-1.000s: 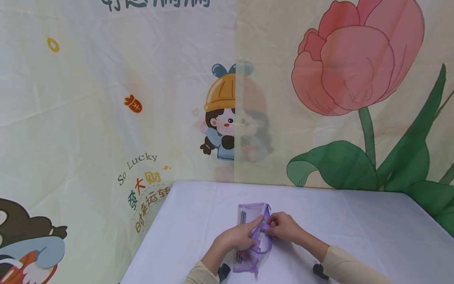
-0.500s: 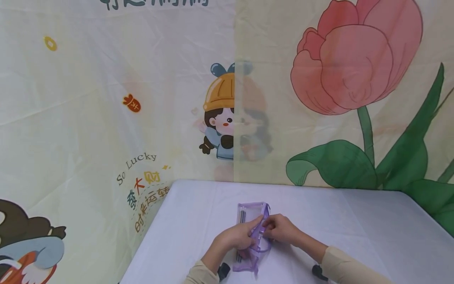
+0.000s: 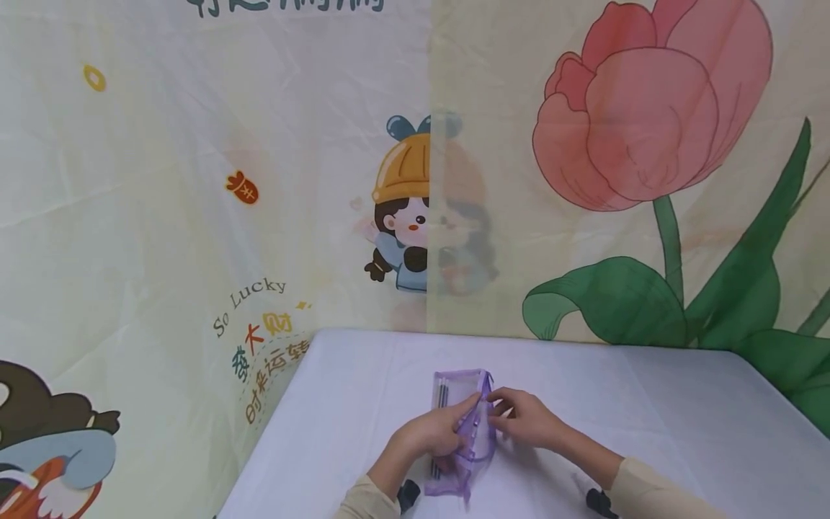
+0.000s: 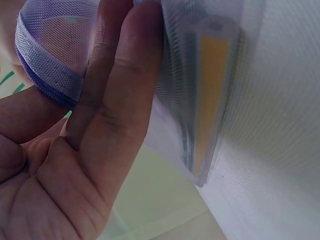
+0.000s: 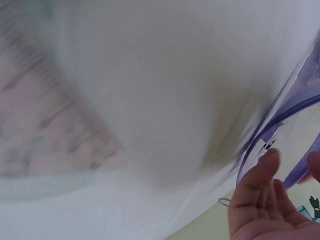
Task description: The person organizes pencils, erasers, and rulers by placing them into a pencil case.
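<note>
A see-through purple mesh pencil case [image 3: 463, 386] with a purple zip edge stands in the middle near part of the table. Several thin dark sticks [image 3: 443, 393], perhaps pencils, show through its left side. My left hand [image 3: 431, 432] grips the case, its thumb over the zip edge; in the left wrist view, the fingers [image 4: 125, 95] lie against the mesh, beside an orange strip [image 4: 212, 95] within a clear layer. My right hand [image 3: 528, 418] is at the case's right edge, thumb and fingertips apart. The right wrist view shows these fingers beside the curved zip [image 5: 280, 117] of the gaping mouth.
A white cloth covers the table [image 3: 363, 375]. A blurred pinkish see-through piece with ruler markings [image 5: 45, 110] shows close to the right wrist camera. Black devices [image 3: 408, 497] sit by both wrists. A printed curtain [image 3: 311, 180] hangs behind the table.
The right hand's fingers pinched at the zip edge earlier; now they have spread and the hand has shifted slightly right. The left hand and the pencil case have stayed almost still.
</note>
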### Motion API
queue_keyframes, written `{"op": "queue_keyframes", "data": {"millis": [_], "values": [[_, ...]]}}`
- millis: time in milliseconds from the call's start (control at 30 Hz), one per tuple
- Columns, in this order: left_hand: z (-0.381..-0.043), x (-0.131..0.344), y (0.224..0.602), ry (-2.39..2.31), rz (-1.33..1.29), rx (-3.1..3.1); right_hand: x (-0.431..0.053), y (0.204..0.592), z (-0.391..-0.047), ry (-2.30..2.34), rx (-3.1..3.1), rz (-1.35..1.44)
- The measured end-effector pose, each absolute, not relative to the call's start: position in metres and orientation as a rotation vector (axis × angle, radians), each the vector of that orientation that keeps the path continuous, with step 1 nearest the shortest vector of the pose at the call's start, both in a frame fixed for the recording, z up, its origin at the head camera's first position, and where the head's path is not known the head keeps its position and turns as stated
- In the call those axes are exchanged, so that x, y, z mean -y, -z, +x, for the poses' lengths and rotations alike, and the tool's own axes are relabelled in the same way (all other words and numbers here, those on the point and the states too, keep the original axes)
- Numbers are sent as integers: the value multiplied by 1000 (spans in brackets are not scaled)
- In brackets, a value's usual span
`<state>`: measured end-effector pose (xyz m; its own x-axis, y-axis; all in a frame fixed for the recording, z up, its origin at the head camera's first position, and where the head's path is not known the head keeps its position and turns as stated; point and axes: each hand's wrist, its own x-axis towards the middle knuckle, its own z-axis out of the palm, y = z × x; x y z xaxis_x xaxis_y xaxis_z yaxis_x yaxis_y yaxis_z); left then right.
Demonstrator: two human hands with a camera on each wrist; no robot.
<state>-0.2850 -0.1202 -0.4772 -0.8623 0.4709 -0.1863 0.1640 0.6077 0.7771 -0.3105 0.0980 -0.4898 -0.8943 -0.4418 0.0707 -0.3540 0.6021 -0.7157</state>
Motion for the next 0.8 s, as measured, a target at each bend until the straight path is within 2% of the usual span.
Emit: {"op": "queue_keyframes", "data": {"millis": [367,800], "values": [[-290,116,474,-1157,510,-2448,-137,476,-298,583,-3346,-626],[-289,118,478,-1198,495,-2402,-193,487,-280,215,-3502,-706]]}}
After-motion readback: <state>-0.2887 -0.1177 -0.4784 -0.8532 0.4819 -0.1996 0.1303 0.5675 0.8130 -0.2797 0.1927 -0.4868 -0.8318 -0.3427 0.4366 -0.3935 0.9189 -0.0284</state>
